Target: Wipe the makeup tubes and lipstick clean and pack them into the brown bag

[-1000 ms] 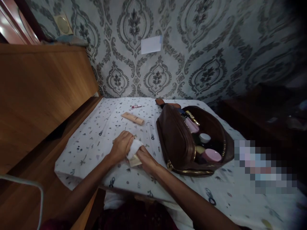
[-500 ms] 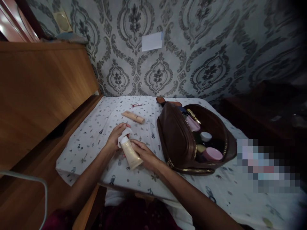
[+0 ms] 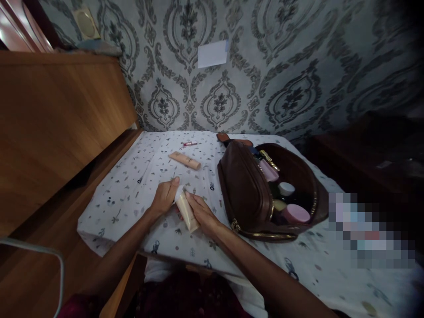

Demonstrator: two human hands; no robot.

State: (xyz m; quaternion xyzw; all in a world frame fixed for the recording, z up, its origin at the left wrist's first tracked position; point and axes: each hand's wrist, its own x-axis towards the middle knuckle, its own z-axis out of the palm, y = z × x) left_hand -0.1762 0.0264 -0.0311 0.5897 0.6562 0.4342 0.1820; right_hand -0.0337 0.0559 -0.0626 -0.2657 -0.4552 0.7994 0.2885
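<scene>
My right hand [image 3: 202,213] is closed around a pale cream-coloured squeeze tube [image 3: 187,213], held at a slant above the cloth. At the tube's upper end my left hand [image 3: 164,195] is closed, its thumb pointing up, on a white tissue [image 3: 179,192] that shows only in part. Where the tissue stops and the tube's white cap begins I cannot tell. A second, peach-beige tube [image 3: 184,160] lies on the cloth just beyond my hands. Farther back lies a small, slim item with a red part [image 3: 190,144].
On the right a brown leather bag [image 3: 243,190] stands unzipped, holding a pink round container [image 3: 297,213], a white lid [image 3: 286,189] and other cosmetics. A wooden cabinet [image 3: 66,101] borders the left side. Patterned wallpaper rises behind the printed cloth [image 3: 126,194].
The tube has tipped more upright and shifted slightly right. My left hand has turned, its thumb now on top, and less of the white tissue shows. The second tube stays put.
</scene>
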